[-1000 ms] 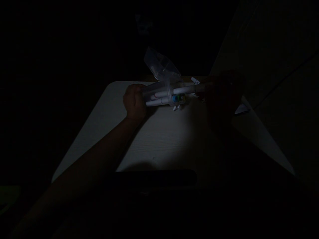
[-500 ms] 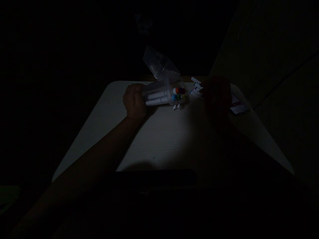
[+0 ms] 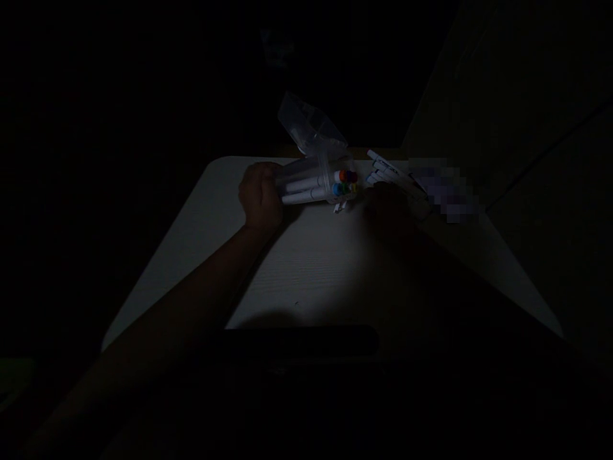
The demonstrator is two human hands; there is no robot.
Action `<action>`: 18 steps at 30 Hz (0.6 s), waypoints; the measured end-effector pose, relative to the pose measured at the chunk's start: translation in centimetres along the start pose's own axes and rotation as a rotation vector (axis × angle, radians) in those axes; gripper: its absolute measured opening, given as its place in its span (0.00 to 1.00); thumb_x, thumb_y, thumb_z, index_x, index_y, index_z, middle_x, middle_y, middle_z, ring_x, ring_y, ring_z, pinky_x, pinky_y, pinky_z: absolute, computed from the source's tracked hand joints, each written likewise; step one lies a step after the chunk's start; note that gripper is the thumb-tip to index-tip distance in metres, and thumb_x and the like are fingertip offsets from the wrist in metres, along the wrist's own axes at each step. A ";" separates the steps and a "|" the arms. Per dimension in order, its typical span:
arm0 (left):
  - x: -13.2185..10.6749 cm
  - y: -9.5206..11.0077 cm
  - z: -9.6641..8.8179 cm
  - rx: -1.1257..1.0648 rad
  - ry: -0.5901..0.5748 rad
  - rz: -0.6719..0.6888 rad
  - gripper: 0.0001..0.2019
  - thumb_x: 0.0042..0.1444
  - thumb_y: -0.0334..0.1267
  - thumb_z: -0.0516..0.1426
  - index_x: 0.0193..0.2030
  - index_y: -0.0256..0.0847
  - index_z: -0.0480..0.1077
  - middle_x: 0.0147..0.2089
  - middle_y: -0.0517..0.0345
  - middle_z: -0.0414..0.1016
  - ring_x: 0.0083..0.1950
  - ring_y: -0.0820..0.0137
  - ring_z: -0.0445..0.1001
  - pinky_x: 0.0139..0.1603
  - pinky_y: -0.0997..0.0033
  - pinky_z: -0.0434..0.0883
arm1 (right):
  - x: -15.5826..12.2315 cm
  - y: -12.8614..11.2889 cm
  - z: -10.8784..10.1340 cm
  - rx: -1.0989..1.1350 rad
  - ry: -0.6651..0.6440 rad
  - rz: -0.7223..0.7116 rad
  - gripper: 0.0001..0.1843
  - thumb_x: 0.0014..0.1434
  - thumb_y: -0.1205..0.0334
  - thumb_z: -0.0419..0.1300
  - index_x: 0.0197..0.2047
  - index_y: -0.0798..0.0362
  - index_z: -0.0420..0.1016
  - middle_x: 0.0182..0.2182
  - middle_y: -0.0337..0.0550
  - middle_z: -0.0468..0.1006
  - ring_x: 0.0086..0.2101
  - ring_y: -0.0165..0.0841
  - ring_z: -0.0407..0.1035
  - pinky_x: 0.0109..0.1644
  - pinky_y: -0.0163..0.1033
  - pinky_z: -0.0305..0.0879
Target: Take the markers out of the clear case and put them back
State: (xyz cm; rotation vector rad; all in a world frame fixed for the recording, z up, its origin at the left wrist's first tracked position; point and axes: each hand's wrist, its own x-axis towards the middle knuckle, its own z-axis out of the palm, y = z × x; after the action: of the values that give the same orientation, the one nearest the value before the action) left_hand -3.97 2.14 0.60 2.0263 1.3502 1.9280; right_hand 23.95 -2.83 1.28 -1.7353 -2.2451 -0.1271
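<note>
The scene is very dark. My left hand (image 3: pixel 260 197) is closed round the base of a clear plastic marker case (image 3: pixel 311 182) lying on its side on a white table (image 3: pixel 306 268). The case's hinged lid (image 3: pixel 309 128) stands open above it. Several white markers (image 3: pixel 318 185) with coloured end caps lie inside, caps facing right. My right hand (image 3: pixel 390 211) is a dark shape just right of the case mouth, beside a row of loose white markers (image 3: pixel 390 171) on the table. Its fingers cannot be made out.
A long dark flat object (image 3: pixel 301 342) lies along the table's near edge. A blurred patch (image 3: pixel 447 191) sits at the far right of the table. Beyond the table everything is black.
One second ago my right hand was pushing a white marker into the case. That marker is now inside, and the hand has drawn back, down and left toward the loose markers.
</note>
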 end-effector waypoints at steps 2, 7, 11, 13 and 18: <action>0.0 0.2 -0.1 0.022 -0.010 0.025 0.35 0.67 0.65 0.40 0.39 0.39 0.76 0.38 0.49 0.78 0.45 0.60 0.78 0.49 0.57 0.72 | 0.1 0.2 0.0 -0.008 -0.009 0.002 0.26 0.63 0.61 0.51 0.61 0.61 0.72 0.60 0.63 0.71 0.60 0.53 0.64 0.65 0.58 0.59; 0.0 0.2 0.0 0.029 0.004 0.021 0.37 0.65 0.68 0.38 0.39 0.40 0.76 0.39 0.50 0.79 0.44 0.62 0.77 0.47 0.57 0.71 | 0.0 0.3 -0.4 -0.005 -0.007 0.013 0.26 0.63 0.60 0.51 0.61 0.61 0.73 0.61 0.63 0.71 0.61 0.55 0.63 0.66 0.59 0.58; -0.1 0.1 0.1 0.032 0.006 0.016 0.36 0.66 0.67 0.39 0.39 0.40 0.76 0.39 0.49 0.79 0.45 0.60 0.78 0.47 0.55 0.72 | -0.3 0.0 -1.0 0.006 0.019 0.030 0.26 0.63 0.61 0.53 0.62 0.59 0.73 0.63 0.62 0.70 0.62 0.55 0.62 0.66 0.60 0.59; -0.1 0.2 0.1 0.030 0.007 0.001 0.33 0.67 0.64 0.40 0.39 0.41 0.76 0.38 0.49 0.78 0.46 0.59 0.78 0.47 0.55 0.72 | -0.3 0.0 -1.2 0.001 0.016 0.055 0.25 0.63 0.63 0.53 0.62 0.58 0.74 0.63 0.60 0.71 0.61 0.54 0.63 0.65 0.60 0.60; 0.0 0.1 0.0 0.027 -0.004 -0.019 0.29 0.67 0.61 0.43 0.38 0.42 0.76 0.38 0.49 0.78 0.47 0.59 0.79 0.49 0.55 0.72 | -0.2 0.1 -1.5 -0.016 0.011 0.059 0.24 0.64 0.67 0.50 0.59 0.57 0.76 0.58 0.59 0.74 0.57 0.53 0.66 0.62 0.59 0.63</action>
State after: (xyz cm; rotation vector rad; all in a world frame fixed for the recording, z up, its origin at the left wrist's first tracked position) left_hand -3.88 2.05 0.67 2.0210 1.3973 1.9072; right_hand 24.35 -3.41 2.68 -1.8030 -2.1880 -0.1423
